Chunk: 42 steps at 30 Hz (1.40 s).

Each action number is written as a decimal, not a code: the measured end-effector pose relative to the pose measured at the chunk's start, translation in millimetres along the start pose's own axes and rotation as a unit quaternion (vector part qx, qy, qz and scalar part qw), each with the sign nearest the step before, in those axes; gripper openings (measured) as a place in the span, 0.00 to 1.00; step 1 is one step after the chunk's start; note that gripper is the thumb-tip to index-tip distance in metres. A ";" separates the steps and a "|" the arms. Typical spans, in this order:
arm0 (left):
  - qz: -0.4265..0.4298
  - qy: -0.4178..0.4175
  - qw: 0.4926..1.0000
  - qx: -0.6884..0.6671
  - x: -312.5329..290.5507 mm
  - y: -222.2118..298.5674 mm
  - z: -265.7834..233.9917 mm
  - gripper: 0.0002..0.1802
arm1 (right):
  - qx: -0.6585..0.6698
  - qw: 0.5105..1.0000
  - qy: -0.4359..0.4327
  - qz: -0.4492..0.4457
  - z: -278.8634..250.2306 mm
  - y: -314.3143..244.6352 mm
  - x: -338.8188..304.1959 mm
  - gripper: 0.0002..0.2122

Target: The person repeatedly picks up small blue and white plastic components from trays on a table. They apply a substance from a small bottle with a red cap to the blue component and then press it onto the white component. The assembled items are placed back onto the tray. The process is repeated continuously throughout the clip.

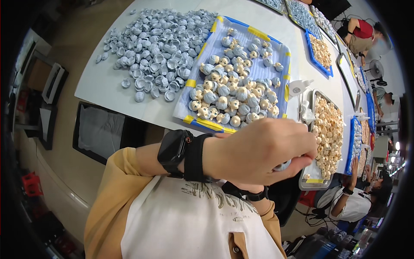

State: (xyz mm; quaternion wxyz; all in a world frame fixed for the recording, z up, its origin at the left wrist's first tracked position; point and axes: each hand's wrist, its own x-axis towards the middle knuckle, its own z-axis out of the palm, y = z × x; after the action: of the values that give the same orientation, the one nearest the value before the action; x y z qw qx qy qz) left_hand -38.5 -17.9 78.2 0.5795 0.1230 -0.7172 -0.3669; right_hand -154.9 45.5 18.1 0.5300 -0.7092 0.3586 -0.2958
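Observation:
My left hand [263, 149], with a black watch [173, 151] and a black band on its wrist, is closed in front of my chest. Between its curled fingers shows a small blue-grey doll hair piece [282, 165]; whether a face part is joined to it is hidden. Behind it, my right hand [249, 187] is mostly covered, with only the wrist area and a black strap showing. Just beyond my hands lies a blue tray [183, 103] lined with cloth and edged with yellow tape. It holds many small doll heads [233, 90] with pale faces and blue-grey hair.
Loose blue-grey hair shells [159, 47] are heaped on the white table [92, 80] at the left. At the right stand a metal tray [317, 185] of pale face parts and a white bottle [297, 87]. Further trays line the table; other people [351, 198] sit along it.

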 end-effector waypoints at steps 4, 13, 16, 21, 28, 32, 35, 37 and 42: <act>-0.099 -0.004 0.990 -0.100 -6.7 4.0 1.4 0.05 | 0.079 0.996 0.005 0.031 -2.9 11.2 -9.7 0.18; -0.255 0.009 0.949 -0.185 -9.7 -5.4 -9.4 0.08 | 0.193 0.977 0.015 0.086 7.7 10.3 0.0 0.26; -0.233 0.022 0.958 -0.164 -8.1 -13.0 -8.2 0.08 | 0.119 0.991 0.043 0.043 8.7 10.3 2.8 0.26; -0.195 0.050 0.976 -0.088 -10.2 -25.4 -5.3 0.06 | 0.033 0.997 0.058 -0.038 7.3 3.8 11.5 0.25; 0.008 0.056 0.988 0.146 -6.8 -31.6 -11.8 0.07 | 0.011 0.995 0.078 -0.062 8.5 8.9 11.3 0.25; 0.127 0.070 0.937 0.318 -4.3 -41.2 -19.8 0.12 | 0.077 0.994 0.072 0.023 8.1 1.6 9.9 0.26; 0.153 0.066 0.916 0.365 -1.9 -45.5 -27.6 0.13 | 0.231 0.970 0.073 0.022 10.2 0.8 6.1 0.28; 0.145 0.044 0.913 0.378 -0.1 -42.2 -28.1 0.14 | 0.190 0.981 0.047 -0.010 9.4 -1.4 7.2 0.30; 0.140 0.058 0.922 0.356 -0.5 -43.6 -33.8 0.14 | 0.096 0.994 0.018 -0.040 6.4 -0.6 12.1 0.33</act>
State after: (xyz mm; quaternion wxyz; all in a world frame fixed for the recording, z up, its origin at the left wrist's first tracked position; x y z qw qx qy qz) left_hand -18.1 -61.2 50.7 0.5837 0.2410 -0.7754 0.0055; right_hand -142.8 39.1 17.4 0.5763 -0.6638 0.3094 -0.3628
